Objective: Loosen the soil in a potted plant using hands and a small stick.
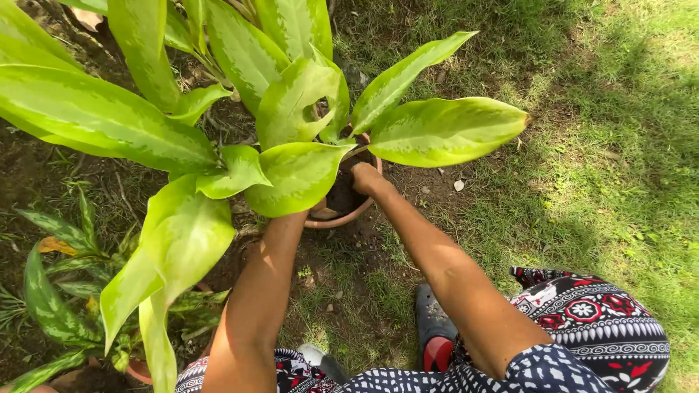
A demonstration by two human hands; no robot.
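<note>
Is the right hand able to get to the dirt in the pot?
Probably yes. The right hand is already down in the terracotta pot, under the big green leaves, where the dark soil lies. Nothing blocks it there.

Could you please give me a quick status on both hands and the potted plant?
Right hand in the terracotta pot, at the soil. Left hand hidden under the plant's broad green leaves, grip unseen. Leaves block most of the pot.

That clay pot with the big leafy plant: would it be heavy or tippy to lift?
Probably heavy: the clay pot looks filled with dark soil. Likely top-heavy too, since the plant's broad leaves spread far beyond its rim. The right hand rests at the rim; the left is hidden under leaves.
</note>
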